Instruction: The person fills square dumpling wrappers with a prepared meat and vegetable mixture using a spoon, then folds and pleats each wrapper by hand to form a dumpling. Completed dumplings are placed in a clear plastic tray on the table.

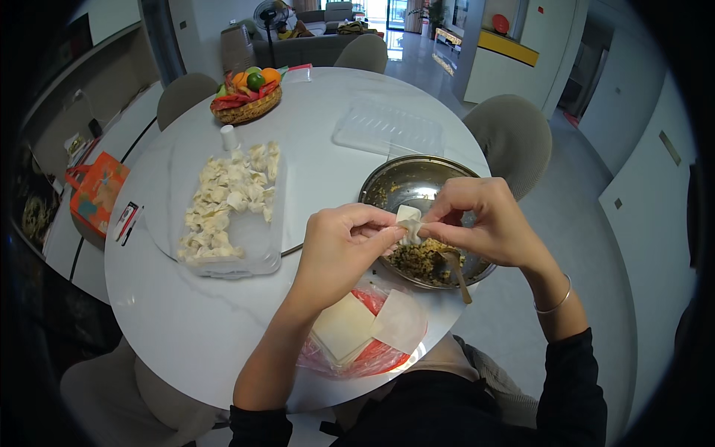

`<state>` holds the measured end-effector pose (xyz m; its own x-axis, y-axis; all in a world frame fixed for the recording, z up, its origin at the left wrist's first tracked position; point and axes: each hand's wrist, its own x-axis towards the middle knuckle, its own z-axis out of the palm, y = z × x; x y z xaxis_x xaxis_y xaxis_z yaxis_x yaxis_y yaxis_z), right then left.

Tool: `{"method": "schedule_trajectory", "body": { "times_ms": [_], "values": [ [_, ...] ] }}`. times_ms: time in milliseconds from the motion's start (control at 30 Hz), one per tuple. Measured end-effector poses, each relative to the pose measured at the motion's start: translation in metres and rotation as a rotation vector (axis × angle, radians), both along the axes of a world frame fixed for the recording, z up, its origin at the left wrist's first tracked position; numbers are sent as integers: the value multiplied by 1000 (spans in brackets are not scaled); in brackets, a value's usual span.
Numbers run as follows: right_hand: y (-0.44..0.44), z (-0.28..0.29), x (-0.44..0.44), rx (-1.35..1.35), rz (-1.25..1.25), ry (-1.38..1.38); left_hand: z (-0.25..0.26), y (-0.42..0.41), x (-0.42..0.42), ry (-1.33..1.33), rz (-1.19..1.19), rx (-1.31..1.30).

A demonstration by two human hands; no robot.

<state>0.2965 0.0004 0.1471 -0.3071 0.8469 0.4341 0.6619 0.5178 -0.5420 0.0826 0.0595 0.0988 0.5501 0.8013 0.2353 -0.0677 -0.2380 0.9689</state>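
Observation:
A folded dumpling wrapper (409,221) is pinched between my left hand (351,246) and my right hand (479,222). Both hands are above the near part of a steel bowl (427,162). Chopped filling (414,261) lies in the bowl, and a spoon (459,275) rests in it with its handle over the near rim. Below the bowl, a stack of square wrappers (342,329) and a single loose wrapper (400,322) lie on a red and clear plastic bag (380,360). To the left, many folded dumplings (234,187) sit in a clear plastic container (262,267).
A clear plastic lid (385,131) lies behind the bowl on the round white table (313,117). A fruit basket (248,112) stands at the back left, and a white bottle (228,137) by the container. A marker (129,232) lies near the left edge. Chairs surround the table.

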Motion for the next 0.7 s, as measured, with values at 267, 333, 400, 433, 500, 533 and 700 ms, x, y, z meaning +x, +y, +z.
{"method": "schedule_trajectory", "body": {
  "times_ms": [267, 333, 400, 433, 500, 533, 700],
  "values": [
    [-3, 2, -6, -149, -11, 81, -1, -1, 1, 58, 9, -14],
    [-2, 2, -7, -140, 12, 66, 0, 0, -1, 74, 15, 14],
    [-2, 2, -7, -151, 11, 62, 0, -1, -1, 92, 13, 49],
    [-1, 1, -7, -156, 12, 61, 1, -2, -2, 101, 8, 69],
    [-2, 1, -9, -209, -22, 78, 2, -3, -2, 111, -15, 105],
    [-2, 2, -9, -235, -41, 87, 4, -4, -3, 111, -33, 120],
    [-3, -2, -15, -258, -23, 124, 8, -8, 0, 167, 34, 153]
  ]
}}
